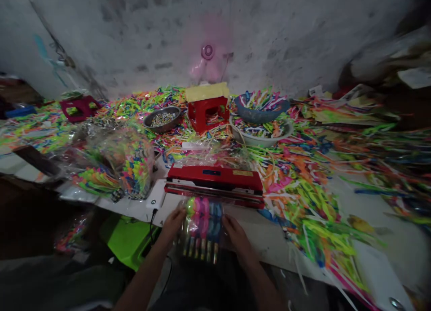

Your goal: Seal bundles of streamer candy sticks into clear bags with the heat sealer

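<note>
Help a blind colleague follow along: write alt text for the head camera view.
A left hand and right hand hold a clear bag of colourful items beside a long red device. Around them, bright strips cover much of the table; behind stand a blue bowl, a red stool and a pink fan.

Seemingly clear bag, colorful contents (pixel 203 228)

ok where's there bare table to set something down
Bare table shows beside the right hand, between sealer and near edge; another patch lies far right, past the strips. Crowded: behind the sealer, and left around the big bag.
</note>
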{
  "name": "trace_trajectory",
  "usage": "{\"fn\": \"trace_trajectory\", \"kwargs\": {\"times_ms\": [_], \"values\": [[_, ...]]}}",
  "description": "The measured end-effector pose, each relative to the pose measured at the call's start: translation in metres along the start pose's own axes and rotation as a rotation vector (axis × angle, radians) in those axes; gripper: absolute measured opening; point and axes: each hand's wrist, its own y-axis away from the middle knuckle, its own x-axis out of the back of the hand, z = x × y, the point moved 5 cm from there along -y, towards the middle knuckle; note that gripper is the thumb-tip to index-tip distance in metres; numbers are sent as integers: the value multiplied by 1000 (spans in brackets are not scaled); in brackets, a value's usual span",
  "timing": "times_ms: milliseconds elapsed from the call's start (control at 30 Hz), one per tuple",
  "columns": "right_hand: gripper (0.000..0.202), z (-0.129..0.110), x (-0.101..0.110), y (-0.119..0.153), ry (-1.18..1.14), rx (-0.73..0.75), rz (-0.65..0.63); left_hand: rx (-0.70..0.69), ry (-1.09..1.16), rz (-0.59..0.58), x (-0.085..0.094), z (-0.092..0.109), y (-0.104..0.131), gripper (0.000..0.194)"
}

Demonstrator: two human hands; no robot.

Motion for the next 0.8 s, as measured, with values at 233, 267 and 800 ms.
{"fn": "trace_trajectory", "kwargs": {"times_ms": [233,267,800], "values": [[46,-13,-33,59,36,142,32,-15,320,225,35,10,51,47],[43,-18,-42,67,32,168,2,-46,342,246,43,15,59,48],[41,-43,-132,22,205,582,-369,-379,394,460,124,62,11,58]]}}
